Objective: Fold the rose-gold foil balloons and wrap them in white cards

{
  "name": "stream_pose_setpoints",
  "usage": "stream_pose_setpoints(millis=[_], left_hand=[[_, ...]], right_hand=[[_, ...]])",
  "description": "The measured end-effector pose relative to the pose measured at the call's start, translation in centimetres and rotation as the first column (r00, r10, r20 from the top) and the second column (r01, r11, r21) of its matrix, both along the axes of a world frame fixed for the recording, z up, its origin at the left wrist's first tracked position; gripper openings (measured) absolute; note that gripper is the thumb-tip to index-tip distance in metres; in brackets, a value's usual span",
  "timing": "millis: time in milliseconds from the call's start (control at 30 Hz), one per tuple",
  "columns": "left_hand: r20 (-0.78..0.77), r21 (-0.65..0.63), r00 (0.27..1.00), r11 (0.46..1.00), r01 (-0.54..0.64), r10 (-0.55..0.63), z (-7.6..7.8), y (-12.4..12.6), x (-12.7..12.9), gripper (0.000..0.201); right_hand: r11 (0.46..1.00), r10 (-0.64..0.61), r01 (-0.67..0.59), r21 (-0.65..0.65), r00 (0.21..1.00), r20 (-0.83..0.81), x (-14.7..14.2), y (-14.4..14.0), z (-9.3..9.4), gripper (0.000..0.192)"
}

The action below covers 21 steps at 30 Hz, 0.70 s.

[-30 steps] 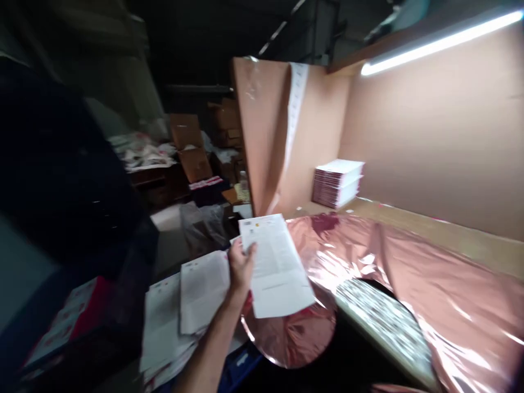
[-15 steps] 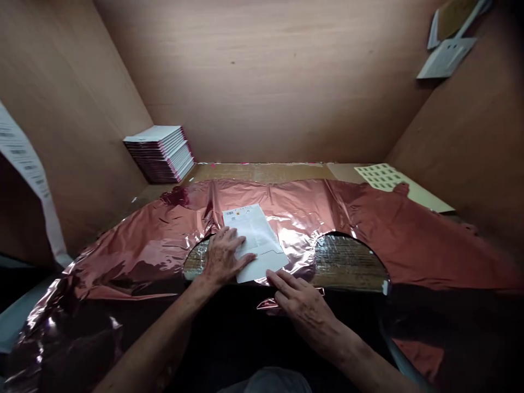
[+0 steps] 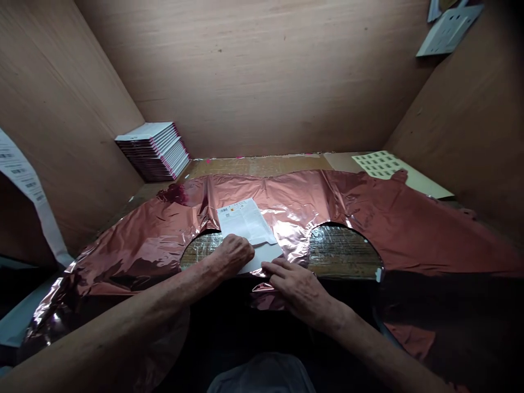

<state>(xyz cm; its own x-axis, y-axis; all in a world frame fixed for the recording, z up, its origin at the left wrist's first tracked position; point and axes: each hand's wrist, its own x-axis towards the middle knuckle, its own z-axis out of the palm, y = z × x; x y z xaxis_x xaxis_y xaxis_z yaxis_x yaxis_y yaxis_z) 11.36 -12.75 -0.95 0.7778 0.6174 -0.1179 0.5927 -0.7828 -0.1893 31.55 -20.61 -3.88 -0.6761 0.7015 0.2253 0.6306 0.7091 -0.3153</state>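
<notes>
White packet (image 3: 244,222) lay on the pink foil (image 3: 303,191) near its front edge, our left hand (image 3: 238,254) curled and right hand (image 3: 298,286) stretched against it, probably for steadiness, though we couldn't tell whether either grip pinched it.

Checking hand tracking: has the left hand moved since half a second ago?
Yes: the left hand has shifted slightly rightward, judged against the white-topped stack at back left; its fingers have also curled.

A white printed envelope (image 3: 245,222) is overlapped by the curled left hand (image 3: 235,254), with the right hand (image 3: 301,290) placed at its near edge, on pink foil (image 3: 151,234) draped over the counter (image 3: 344,254).
</notes>
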Motion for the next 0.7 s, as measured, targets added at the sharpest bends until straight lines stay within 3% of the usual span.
stream_pose_setpoints(millis=[100,200,267,400,467,567,700], left_hand=[[-0.043,0.086,0.997,0.995,-0.053,0.056,0.5,-1.3,0.7,0.019],[-0.017,0.185,0.998,0.982,-0.05,0.054,1.1,-2.1,1.4,0.022],[-0.009,0.249,1.0,0.968,-0.015,0.017,1.5,-2.1,1.8,0.025],[-0.02,0.349,0.998,0.935,0.058,-0.054,2.3,-1.6,2.0,0.025],[-0.026,0.366,0.994,0.925,0.106,-0.104,2.7,-1.3,2.0,0.022],[-0.027,0.343,0.987,0.926,0.158,-0.158,3.4,-1.4,2.0,0.022],[0.081,0.337,0.984,0.933,0.125,-0.161,3.5,-2.1,1.8,0.025]], right_hand=[[0.957,-0.235,0.187,-0.221,0.948,-0.216,1.6,0.4,1.7,0.015],[0.834,-0.496,0.392,-0.388,0.841,-0.217,2.8,1.4,2.8,0.018],[0.765,-0.534,0.405,-0.501,0.834,-0.141,3.2,2.4,3.4,0.015],[0.578,-0.599,0.391,-0.716,0.8,-0.046,3.2,4.3,4.5,0.021],[0.526,-0.624,0.357,-0.772,0.779,-0.065,3.2,4.8,4.9,0.024],[0.555,-0.623,0.259,-0.79,0.758,-0.19,3.3,4.9,4.7,0.039],[0.694,-0.67,0.412,-0.591,0.671,-0.318,3.2,4.3,3.1,0.039]])
